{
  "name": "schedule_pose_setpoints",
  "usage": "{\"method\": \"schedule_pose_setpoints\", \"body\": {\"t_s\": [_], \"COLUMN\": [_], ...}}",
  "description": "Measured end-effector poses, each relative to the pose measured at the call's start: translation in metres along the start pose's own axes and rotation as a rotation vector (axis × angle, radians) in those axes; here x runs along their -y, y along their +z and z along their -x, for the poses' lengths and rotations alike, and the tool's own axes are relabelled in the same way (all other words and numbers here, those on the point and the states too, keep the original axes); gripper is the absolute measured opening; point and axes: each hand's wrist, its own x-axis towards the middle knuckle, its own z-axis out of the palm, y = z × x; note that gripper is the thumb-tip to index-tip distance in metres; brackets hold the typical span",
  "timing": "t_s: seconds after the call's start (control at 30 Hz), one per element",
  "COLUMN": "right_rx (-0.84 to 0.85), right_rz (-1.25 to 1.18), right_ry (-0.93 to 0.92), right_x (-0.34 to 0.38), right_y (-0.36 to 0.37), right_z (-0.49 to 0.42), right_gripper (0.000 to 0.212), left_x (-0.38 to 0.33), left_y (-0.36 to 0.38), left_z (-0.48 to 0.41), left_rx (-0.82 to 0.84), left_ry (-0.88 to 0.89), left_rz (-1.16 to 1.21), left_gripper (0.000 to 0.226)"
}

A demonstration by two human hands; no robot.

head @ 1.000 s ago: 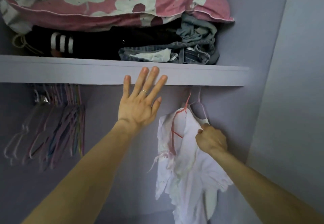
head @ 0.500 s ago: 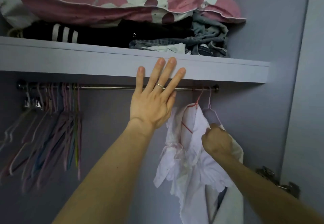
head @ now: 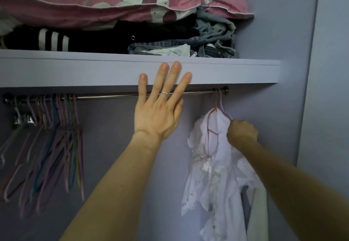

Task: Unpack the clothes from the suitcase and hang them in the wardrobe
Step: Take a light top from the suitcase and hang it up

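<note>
While the left hand point(head: 156, 116) splays flat, right hand point(head: 242, 132) fingers grip a crumpled (white) garment point(head: 217, 174).

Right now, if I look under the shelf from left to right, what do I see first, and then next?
Bunch of empty coloured hangers → left hand, fingers flat on the shelf edge → white top on a red hanger → right hand gripping a pale hanger.

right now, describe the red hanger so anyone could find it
Follow the metal rail under the shelf to its right end, where two hangers hang. The red hanger is the left one, inside the white top; the right hand grips the lilac hanger beside it.
</note>
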Motion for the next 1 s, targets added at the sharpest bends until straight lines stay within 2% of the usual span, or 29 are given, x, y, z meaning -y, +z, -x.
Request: {"method": "schedule_pose_setpoints", "body": {"t_s": [0.13,0.33,0.47,0.57,0.63,0.73,0.87,1.0], "right_rx": [0.037,0.111,0.208,0.248,0.257,0.237,0.202,0.255], "right_rz": [-0.018,-0.219,-0.367,-0.438,-0.456,-0.489,-0.453,-0.390], "right_ry": [-0.056,-0.190,-0.241,-0.229,-0.239,-0.243,-0.234,-0.189], "right_x": [-0.003,-0.020,-0.046,-0.070,-0.086,-0.117,-0.163,-0.216], "right_y": [-0.006,-0.053,-0.111,-0.155,-0.174,-0.196,-0.216,-0.226], "right_z": [0.006,0.039,0.077,0.118,0.147,0.189,0.247,0.304], "right_gripper": [0.036,0.045,0.045,0.041,0.035,0.031,0.031,0.033], "left_x": [-0.001,-0.002,-0.003,-0.016,-0.027,-0.047,-0.076,-0.122], "left_y": [-0.007,-0.037,-0.078,-0.123,-0.153,-0.193,-0.225,-0.250], "left_z": [-0.001,-0.005,-0.023,-0.040,-0.043,-0.042,-0.029,-0.010], "left_rx": [0.071,0.300,0.617,0.891,0.984,0.983,0.895,0.756], "left_ry": [-0.018,-0.043,-0.080,-0.134,-0.220,-0.188,-0.094,0.011], "left_rz": [0.012,0.096,0.143,0.241,0.387,0.525,0.652,0.795], "left_gripper": [0.063,0.074,0.097,0.089,0.077,0.069,0.063,0.045]}}
